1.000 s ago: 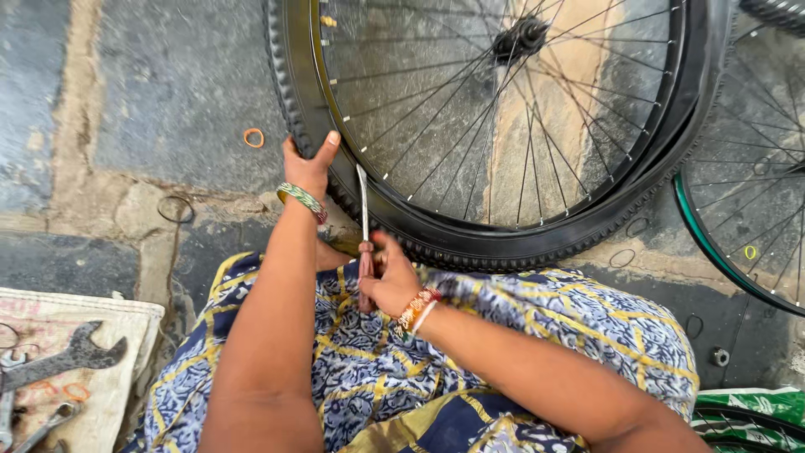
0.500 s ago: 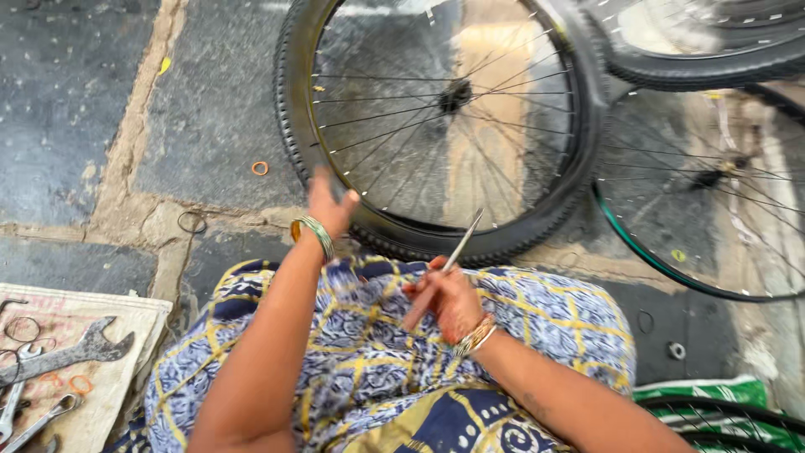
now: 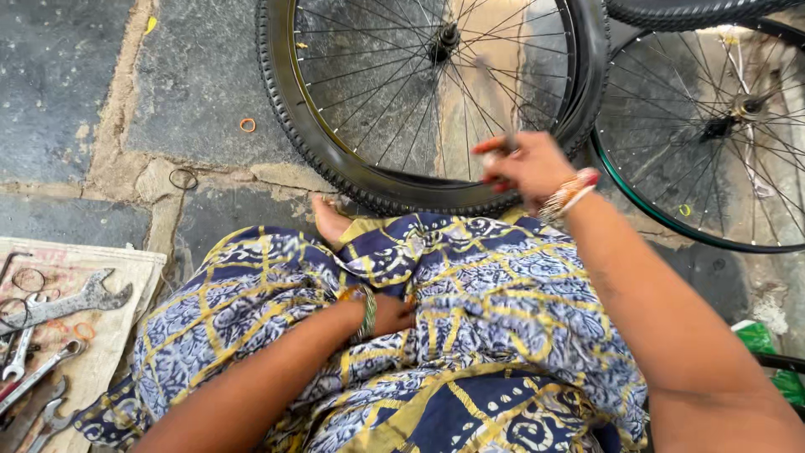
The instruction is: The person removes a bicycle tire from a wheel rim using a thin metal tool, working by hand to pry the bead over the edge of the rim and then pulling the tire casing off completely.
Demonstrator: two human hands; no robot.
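My right hand (image 3: 524,172) is raised over the near edge of a bicycle wheel with a knobby black tyre (image 3: 335,164) and pinches a thin metal spoke-like rod (image 3: 495,101), which is blurred. My left hand (image 3: 387,315) rests low on my lap, partly tucked into the blue and yellow patterned cloth (image 3: 470,285); I cannot see anything in it. A bare foot (image 3: 329,220) pokes out beside the tyre. Bangles are on both wrists.
A second spoked wheel with a green rim (image 3: 671,222) lies to the right. On the left a cloth (image 3: 126,277) holds several wrenches (image 3: 67,304). Small rings (image 3: 247,125) lie on the stone floor (image 3: 84,84). Green packaging (image 3: 767,348) sits at the right edge.
My left hand has left the tyre and dropped to my lap. My right hand has lifted the thin rod up and to the right, over the wheel. The view shifted left.
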